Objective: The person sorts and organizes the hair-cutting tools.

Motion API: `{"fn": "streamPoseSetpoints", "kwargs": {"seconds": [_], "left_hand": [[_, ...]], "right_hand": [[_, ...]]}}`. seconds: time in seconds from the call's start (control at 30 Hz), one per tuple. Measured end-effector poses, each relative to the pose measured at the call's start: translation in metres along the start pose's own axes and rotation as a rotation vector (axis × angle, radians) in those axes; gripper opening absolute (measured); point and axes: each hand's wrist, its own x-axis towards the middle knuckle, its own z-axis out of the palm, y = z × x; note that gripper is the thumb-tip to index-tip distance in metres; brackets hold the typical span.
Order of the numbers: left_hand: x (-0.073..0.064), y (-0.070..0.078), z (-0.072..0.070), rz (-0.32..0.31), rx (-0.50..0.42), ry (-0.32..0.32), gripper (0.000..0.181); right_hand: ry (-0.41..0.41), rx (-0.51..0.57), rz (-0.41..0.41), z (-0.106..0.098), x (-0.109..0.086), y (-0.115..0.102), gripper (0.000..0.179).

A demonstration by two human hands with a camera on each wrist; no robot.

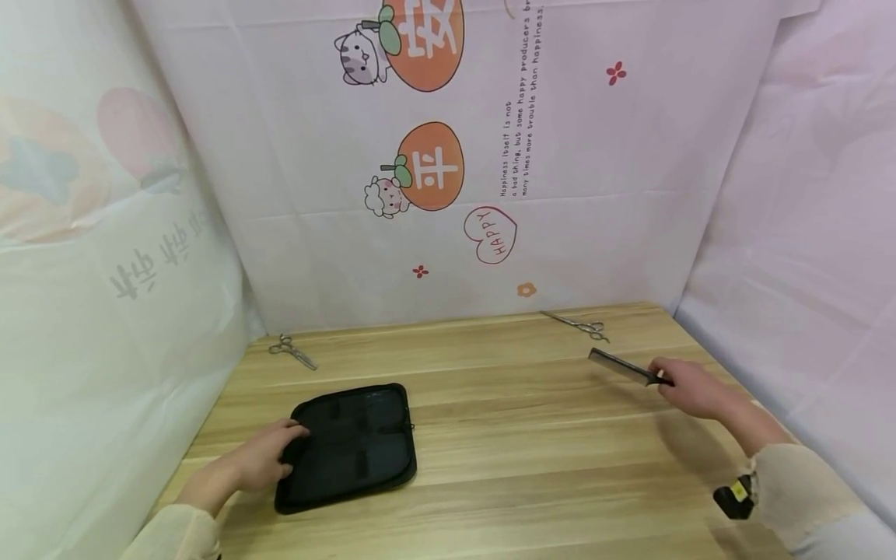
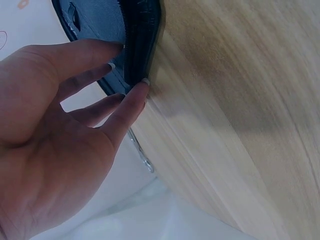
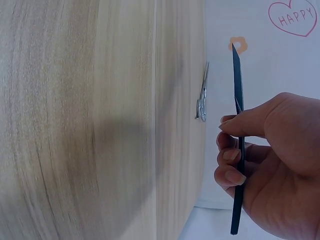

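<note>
The left arm (image 1: 203, 491) reaches forward and in toward the middle. The left hand (image 1: 259, 460) is down low, with its fingers (image 2: 125, 114) bent and a little spread. Its thumb sits apart from them. The right arm (image 1: 756, 430) reaches out farther and slants in from the right. The right hand (image 1: 691, 387) is up in the air, its thumb (image 3: 252, 121) and curled fingers pinching together.

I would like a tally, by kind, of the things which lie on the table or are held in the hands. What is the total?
Scissors: 2 (left pair, right pair)
Black comb: 1
Black zip case: 1
Total: 4
</note>
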Motion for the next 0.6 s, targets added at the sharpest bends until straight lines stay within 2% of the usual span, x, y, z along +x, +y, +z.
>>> {"fn": "streamPoseSetpoints", "kwargs": {"seconds": [0.23, 0.33, 0.6], "left_hand": [[0.001, 0.001, 0.001, 0.014, -0.003, 0.014, 0.047], [0.002, 0.002, 0.002, 0.039, -0.006, 0.020, 0.047], [0.008, 0.010, 0.004, 0.054, -0.023, 0.027, 0.046]], "right_hand": [[0.007, 0.001, -0.009, 0.002, 0.001, -0.004, 0.021], [0.005, 0.006, -0.020, 0.002, 0.001, -0.007, 0.020], [0.001, 0.008, -0.028, 0.003, 0.004, -0.013, 0.020]]}}
